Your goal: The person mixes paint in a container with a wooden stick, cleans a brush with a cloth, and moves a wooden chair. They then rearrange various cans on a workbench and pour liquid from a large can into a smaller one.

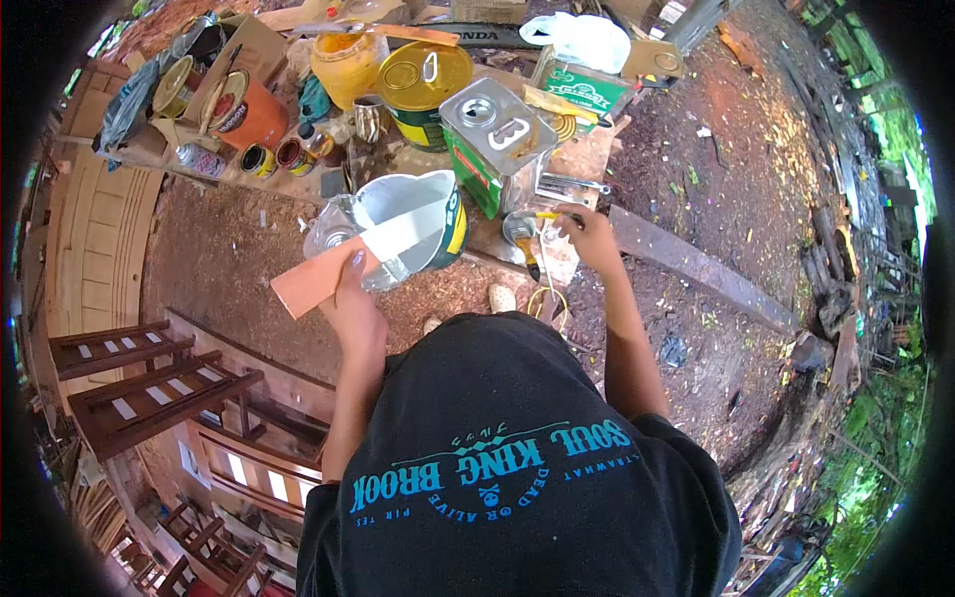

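My left hand is closed round a flat wooden strip, whose pale end lies over the mouth of a cut-open container with grey-white inside. My right hand is at the right side of the bench, its fingers pinched on a thin tool with a yellow part. Beneath that tool sits a small round open tin. Behind the cut container stands a green rectangular can with a grey metal top. A clear plastic vessel touches the cut container's left side.
Along the bench stand a yellow pot, a large round yellow-lidded can, an orange can and small jars. A white plastic bag lies at the back. A long wooden beam extends rightward. Wooden chairs are lower left.
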Tool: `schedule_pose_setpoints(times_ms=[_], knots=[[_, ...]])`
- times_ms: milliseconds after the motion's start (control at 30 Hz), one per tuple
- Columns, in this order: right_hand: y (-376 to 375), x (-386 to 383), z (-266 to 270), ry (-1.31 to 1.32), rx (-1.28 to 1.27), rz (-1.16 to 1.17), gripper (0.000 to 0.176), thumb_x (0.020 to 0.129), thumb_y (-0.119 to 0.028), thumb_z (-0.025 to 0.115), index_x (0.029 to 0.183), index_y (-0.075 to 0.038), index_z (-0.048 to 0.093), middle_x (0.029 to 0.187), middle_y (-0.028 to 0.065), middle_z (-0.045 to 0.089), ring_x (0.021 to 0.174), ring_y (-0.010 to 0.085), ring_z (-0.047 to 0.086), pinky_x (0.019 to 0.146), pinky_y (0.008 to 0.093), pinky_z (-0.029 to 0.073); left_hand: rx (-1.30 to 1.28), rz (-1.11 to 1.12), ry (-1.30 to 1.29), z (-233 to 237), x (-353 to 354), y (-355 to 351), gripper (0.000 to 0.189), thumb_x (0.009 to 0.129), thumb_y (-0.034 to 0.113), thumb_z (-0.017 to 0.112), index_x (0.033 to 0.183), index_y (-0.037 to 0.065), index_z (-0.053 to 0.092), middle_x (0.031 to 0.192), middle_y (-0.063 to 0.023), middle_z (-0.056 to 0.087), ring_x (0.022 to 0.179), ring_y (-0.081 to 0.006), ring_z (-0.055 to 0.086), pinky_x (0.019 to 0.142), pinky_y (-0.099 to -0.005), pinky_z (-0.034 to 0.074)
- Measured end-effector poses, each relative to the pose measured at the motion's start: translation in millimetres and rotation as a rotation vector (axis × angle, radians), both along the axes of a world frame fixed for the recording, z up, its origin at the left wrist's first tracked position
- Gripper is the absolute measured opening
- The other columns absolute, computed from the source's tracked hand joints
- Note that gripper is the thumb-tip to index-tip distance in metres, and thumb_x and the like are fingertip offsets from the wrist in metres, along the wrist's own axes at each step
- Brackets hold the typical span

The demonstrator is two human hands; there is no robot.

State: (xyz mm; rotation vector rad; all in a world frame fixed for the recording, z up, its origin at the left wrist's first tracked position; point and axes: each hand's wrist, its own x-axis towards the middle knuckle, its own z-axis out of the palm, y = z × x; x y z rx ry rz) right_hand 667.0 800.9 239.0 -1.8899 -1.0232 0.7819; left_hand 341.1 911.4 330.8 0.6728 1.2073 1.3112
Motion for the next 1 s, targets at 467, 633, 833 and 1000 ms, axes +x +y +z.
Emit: schedule_pose_setpoints(times_ms=[467, 633, 833, 1000], knots=[[-61.3, 78.9, -36.6, 0.293, 0.096, -0.634, 0.019, 0.086, -0.017, 0.066, 0.093, 0.001, 0.065, 0.066, 0.0035, 0.059, 0.052, 0.0093, 0.05, 0.047, 0.0252, 0.04, -0.129, 0.13, 0.014, 4.0, 32.7, 4.3, 0.029, 0.085, 0.008, 0.064, 0.111, 0.0, 0.057, 0.102, -0.0075, 0.062, 0.088, -0.0173, 0.06, 0.073, -0.0287, 0.048], [-72.1, 70.9, -61.8, -0.279, -0.053, -0.441, 0.019, 0.083, -0.017, 0.067, 0.089, 0.001, 0.067, 0.07, 0.0094, 0.065, 0.059, 0.0146, 0.059, 0.056, 0.0315, 0.047, 0.065, 0.049, 0.077, -9.2, 37.3, 10.1, 0.031, 0.085, 0.008, 0.064, 0.114, 0.0, 0.055, 0.108, -0.0087, 0.059, 0.096, -0.0191, 0.059, 0.079, -0.0313, 0.049], [-76.8, 57.6, -63.0, -0.294, -0.022, -0.399, 0.014, 0.081, -0.012, 0.066, 0.09, -0.001, 0.067, 0.084, 0.0128, 0.069, 0.076, 0.0195, 0.065, 0.071, 0.0312, 0.049, 0.146, -0.028, 0.19, -16.7, 39.3, 12.4, 0.035, 0.085, 0.011, 0.064, 0.117, -0.001, 0.053, 0.113, -0.0099, 0.057, 0.099, -0.0202, 0.058, 0.082, -0.0331, 0.048], [-83.3, 61.6, -65.1, -0.161, -0.02, -0.489, 0.012, 0.08, -0.009, 0.066, 0.089, -0.001, 0.067, 0.084, 0.0124, 0.069, 0.08, 0.0185, 0.065, 0.074, 0.0301, 0.049, 0.23, -0.123, 0.341, -28.7, 29.1, 14.0, 0.038, 0.086, 0.015, 0.064, 0.119, -0.001, 0.052, 0.114, -0.0095, 0.057, 0.1, -0.0195, 0.058, 0.08, -0.0321, 0.048]])
